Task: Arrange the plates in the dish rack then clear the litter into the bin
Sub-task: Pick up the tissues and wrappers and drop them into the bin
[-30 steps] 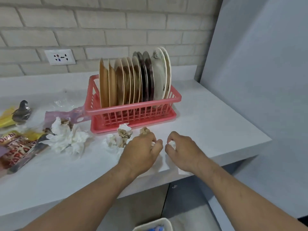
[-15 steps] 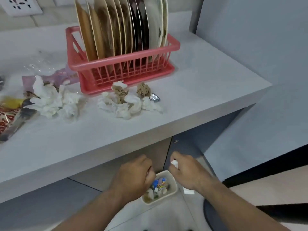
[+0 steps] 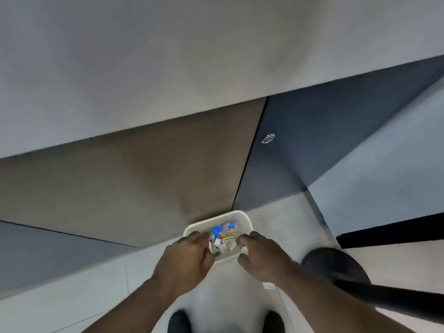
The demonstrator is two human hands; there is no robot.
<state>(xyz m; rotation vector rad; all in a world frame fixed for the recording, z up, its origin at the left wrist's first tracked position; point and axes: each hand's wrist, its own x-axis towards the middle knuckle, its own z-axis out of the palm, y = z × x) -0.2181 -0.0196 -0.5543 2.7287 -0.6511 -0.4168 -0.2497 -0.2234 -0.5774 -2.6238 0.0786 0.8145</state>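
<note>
Your hands hover over the bin, dropping litter.
Your left hand [image 3: 186, 257] and right hand [image 3: 260, 254] curl narrowly above the bin's [image 3: 246, 218] rim so scraps fall inside onto the wrapper [image 3: 224, 233]; whether they hold anything, I cannot tell.

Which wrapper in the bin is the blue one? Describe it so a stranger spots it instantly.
Look at the floor below the counter edge, where a small cream bin sits between the left hand and right hand. On top lies the blue wrapper, alone in bearing orange lettering; the scraps beside it are pale.
</note>
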